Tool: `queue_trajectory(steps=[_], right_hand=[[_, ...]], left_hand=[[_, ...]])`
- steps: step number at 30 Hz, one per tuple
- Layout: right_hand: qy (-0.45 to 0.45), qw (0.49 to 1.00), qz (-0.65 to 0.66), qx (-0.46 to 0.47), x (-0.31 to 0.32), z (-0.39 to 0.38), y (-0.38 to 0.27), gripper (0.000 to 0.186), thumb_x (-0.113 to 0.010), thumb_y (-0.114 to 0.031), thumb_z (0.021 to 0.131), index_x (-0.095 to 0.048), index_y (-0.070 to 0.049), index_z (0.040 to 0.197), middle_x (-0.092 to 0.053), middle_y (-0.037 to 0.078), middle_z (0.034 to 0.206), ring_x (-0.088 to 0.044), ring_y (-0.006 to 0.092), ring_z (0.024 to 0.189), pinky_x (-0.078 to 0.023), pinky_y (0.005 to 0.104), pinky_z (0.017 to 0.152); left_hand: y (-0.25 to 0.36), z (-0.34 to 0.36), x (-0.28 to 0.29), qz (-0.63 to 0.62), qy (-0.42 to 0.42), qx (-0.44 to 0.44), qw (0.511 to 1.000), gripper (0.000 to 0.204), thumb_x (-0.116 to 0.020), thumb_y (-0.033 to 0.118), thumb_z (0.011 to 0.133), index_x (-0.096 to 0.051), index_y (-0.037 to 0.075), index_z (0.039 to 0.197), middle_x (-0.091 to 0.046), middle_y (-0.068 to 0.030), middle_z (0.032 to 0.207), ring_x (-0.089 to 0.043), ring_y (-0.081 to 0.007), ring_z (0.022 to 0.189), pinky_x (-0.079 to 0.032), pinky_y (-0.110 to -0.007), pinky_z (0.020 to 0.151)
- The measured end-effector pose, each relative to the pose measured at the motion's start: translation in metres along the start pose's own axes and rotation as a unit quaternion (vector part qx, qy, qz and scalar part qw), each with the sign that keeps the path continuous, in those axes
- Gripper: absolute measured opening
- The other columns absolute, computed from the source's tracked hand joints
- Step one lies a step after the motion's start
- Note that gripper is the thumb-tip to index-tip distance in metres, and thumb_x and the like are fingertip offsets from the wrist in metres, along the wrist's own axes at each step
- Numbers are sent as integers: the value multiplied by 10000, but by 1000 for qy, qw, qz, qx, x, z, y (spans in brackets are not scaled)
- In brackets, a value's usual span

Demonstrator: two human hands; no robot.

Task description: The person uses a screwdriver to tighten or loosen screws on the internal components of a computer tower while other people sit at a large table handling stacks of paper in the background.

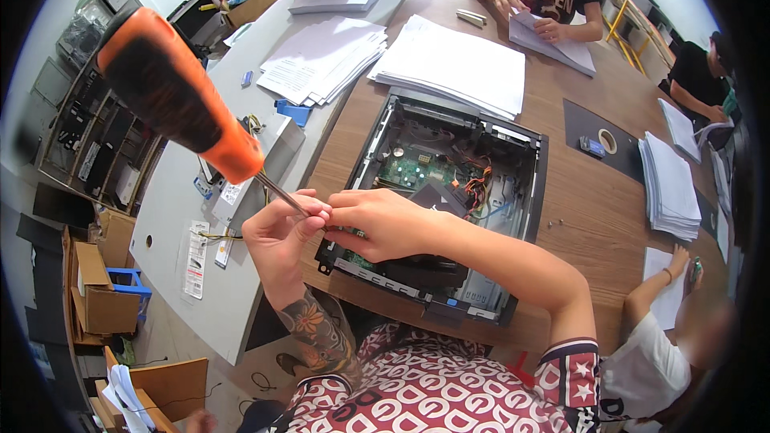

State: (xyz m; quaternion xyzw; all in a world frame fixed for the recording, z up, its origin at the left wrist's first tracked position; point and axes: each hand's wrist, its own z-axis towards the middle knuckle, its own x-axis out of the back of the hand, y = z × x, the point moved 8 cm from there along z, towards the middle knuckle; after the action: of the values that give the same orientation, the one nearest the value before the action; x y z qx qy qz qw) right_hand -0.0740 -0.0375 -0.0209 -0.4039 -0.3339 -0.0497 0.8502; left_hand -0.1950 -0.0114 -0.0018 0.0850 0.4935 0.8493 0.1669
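Note:
A screwdriver (180, 104) with an orange and black handle slants up to the left, its handle close to the camera. Around the lower end of its metal shaft, the fingers of my left hand (277, 236) are closed in a pinch. My right hand (385, 223) reaches across from the right, its fingertips pressed together against my left fingers at the screwdriver's tip. What the right fingers pinch is hidden. Beneath both hands lies an opened black computer case (525, 216) on the table, with a green circuit board (413, 168) and coloured cables (479, 186) inside.
Paper stacks (453, 60) lie beyond the case. Small screws (555, 224) sit to its right on the brown table (589, 261). A metal power supply (277, 152) stands on the grey table at left. Several people work around the table, one (650, 369) close at my right.

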Motion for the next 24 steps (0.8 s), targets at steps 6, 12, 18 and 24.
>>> queue_trajectory(steps=[6, 12, 18, 24], right_hand=[[13, 1000, -1, 28, -1, 0, -2, 202, -662, -215, 905, -641, -35, 995, -625, 117, 947, -638, 330, 898, -527, 434, 736], [24, 999, 14, 26, -4, 0, 3, 188, -647, -196, 916, -634, -26, 996, -624, 127, 960, -634, 341, 922, -526, 436, 764], [23, 999, 32, -2, 2, 1, 2, 164, -632, -168, 924, -614, -20, 992, -621, 126, 983, -629, 346, 938, -524, 434, 779], [112, 991, 68, 39, 31, 3, -5, 161, -631, -76, 918, -558, -28, 1053, -601, 154, 973, -628, 371, 902, -522, 418, 752]], left_hand=[[0, 4, -6, -52, 38, 8, 998, 266, -849, 77, 747, -597, 57, 828, -640, -36, 799, -650, -159, 786, -461, -387, 918], [6, 5, -17, -101, 7, 17, 995, 249, -792, 133, 832, -638, -6, 970, -656, -73, 859, -649, -174, 859, -470, -369, 923], [9, 2, -14, -51, -56, 48, 996, 286, -639, 109, 950, -629, -89, 1156, -680, -128, 928, -658, -204, 912, -529, -342, 848], [22, 34, -27, -30, -61, 56, 996, 161, -601, -25, 935, -653, -83, 1075, -692, -115, 928, -670, -155, 890, -545, -297, 807]])
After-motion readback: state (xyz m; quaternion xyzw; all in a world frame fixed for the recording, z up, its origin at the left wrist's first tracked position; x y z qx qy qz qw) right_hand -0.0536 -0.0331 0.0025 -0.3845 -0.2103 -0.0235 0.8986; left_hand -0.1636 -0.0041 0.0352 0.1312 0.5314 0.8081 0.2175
